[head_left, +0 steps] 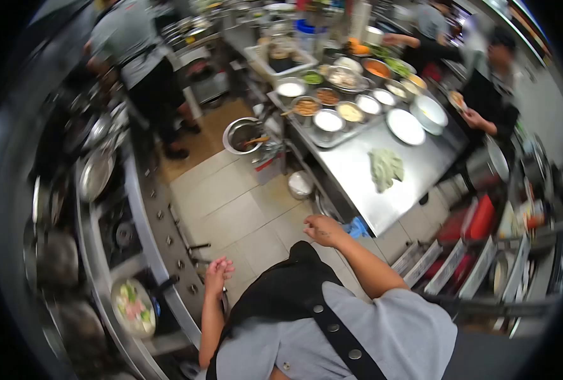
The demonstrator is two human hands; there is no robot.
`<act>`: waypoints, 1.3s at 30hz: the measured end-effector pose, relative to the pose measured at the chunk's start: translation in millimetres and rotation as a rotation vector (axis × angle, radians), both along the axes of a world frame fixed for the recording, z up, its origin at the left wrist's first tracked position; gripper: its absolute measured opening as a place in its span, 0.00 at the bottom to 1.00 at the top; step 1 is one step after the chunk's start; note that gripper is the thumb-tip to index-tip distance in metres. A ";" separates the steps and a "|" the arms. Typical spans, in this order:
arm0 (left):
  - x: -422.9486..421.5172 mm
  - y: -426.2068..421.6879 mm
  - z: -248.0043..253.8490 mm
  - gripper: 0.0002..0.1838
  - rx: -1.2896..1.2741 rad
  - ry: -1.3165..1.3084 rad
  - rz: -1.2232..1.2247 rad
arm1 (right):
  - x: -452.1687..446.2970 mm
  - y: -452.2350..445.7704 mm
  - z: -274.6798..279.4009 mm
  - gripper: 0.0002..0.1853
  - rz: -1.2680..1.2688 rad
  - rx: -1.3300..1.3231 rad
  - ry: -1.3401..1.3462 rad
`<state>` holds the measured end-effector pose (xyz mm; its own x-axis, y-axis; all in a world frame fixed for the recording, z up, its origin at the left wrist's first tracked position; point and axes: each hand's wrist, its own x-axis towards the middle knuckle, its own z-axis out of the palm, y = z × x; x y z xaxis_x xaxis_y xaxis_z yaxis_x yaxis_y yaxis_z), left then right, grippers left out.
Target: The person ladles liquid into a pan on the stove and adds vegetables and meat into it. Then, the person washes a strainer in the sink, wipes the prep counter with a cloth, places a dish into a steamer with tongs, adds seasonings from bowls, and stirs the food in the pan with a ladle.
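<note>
My left hand [218,276] hangs in front of the stove, its fingers apart and nothing in it. To its left, a pan [134,308] with green and pale pink food sits on a burner, its dark handle pointing toward that hand. My right hand [320,230] is over the tiled floor, near the corner of the steel table [382,218] and a blue cloth or glove [356,227]. Its fingers curl inward, and whether anything is inside them is hidden. A pale green cloth [386,169] lies crumpled on the table.
Bowls of ingredients [329,120] and white plates [406,126] stand on the table. One person [132,47] works at the upper left; another [493,88] holds food at the upper right. A bucket [243,136] stands on the floor, with metal racks [477,269] at right.
</note>
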<state>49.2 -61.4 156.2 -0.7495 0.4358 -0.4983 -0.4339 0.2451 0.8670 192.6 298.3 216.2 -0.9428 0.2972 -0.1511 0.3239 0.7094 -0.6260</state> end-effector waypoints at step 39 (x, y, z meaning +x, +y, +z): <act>321.4 -265.3 3.9 0.12 -0.187 0.246 1.027 | 25.8 -154.3 -54.0 0.17 0.813 0.013 -0.230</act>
